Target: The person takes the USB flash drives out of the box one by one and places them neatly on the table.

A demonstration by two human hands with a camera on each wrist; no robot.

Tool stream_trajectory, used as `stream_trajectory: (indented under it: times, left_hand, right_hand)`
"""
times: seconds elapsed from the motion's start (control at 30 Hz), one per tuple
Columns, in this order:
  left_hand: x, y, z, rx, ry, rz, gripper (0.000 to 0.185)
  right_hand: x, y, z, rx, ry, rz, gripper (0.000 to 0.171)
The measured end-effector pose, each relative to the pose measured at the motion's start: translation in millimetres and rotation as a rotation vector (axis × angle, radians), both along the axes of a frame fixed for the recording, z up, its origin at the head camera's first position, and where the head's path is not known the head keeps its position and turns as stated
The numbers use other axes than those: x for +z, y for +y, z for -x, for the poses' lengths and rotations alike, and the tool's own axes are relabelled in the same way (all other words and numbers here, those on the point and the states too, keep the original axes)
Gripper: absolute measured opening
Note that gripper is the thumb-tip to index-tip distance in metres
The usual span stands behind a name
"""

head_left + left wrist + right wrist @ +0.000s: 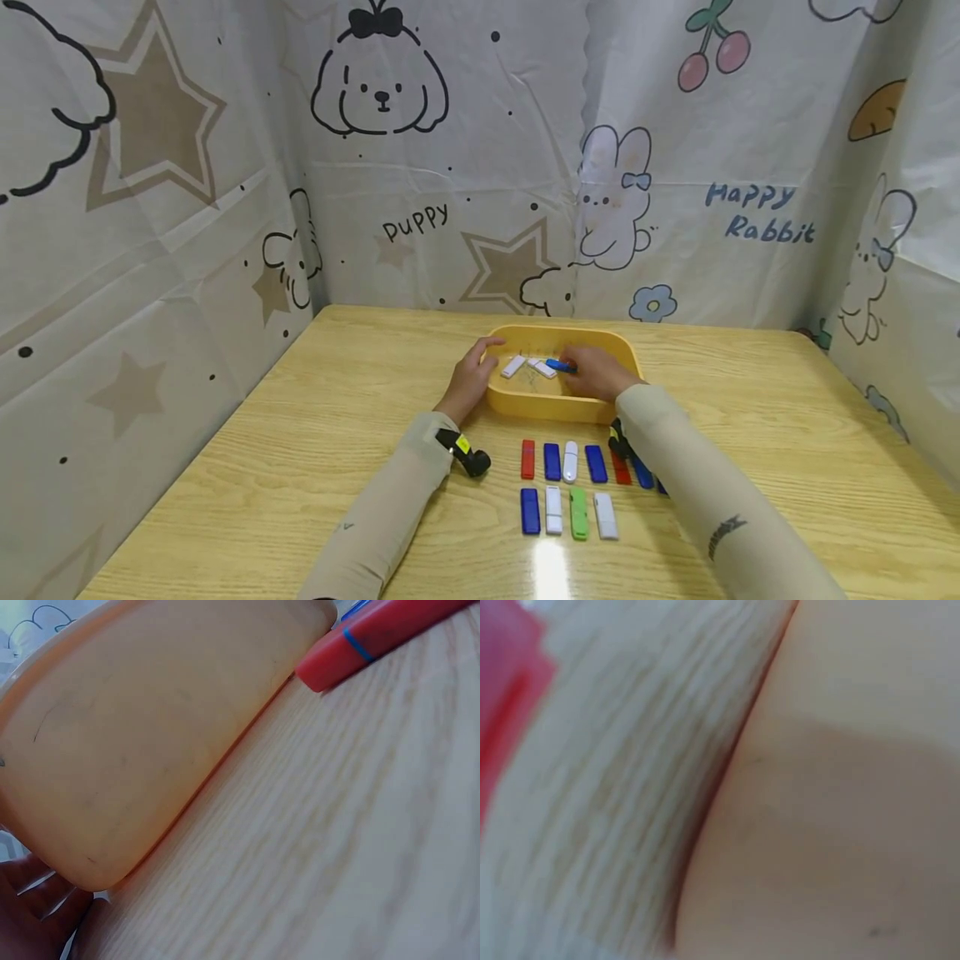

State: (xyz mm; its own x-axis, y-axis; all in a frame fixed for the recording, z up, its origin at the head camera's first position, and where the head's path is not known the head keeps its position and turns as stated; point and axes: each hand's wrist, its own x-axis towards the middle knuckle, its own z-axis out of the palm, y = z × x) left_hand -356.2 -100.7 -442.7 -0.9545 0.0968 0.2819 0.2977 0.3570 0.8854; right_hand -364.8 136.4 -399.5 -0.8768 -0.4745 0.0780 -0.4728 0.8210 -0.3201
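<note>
At the middle left of the head view, the left hand [470, 381] curls its fingers over the left rim of the shallow yellow plastic tray [558, 405], thumb outside the wall, steadying it on the pale wooden table [300, 433]. The left wrist view shows the tray's smooth outer wall [142, 735] standing on the wood grain.

Inside the tray, just right of that hand, lie two small white plastic sticks [527, 366], side by side and slightly splayed. Next, at the tray's centre, the right hand [596, 372] reaches in from the near rim and pinches a small blue plastic stick [558, 365] at its right end, fingertips closed on it; the stick's left end almost touches the nearer white one.

The blue stick looks light, rigid and rather slick, so a pinch across its long flat sides should hold better than one at the tip. The tray's low wall must be cleared when lifting out.

Below the tray, at lower centre, two rows of red, blue, white and green sticks [564, 487] lie in parallel; open tabletop spreads wide to the right.
</note>
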Motion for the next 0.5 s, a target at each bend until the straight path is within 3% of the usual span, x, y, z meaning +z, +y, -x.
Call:
stream_trajectory:
  times: [0.27,0.5]
  left_hand:
    - [0.4,-1.5,-0.6,-0.001,0.004,-0.001,0.035]
    - [-0.4,-2.0,-1.5,-0.008,0.003,-0.008,0.036]
  right_hand:
    - [0.4,-3.3,-1.3,0.0,-0.042,-0.054,0.04]
    - [3.0,-3.3,-5.3,-0.008,-0.106,-0.034,0.039]
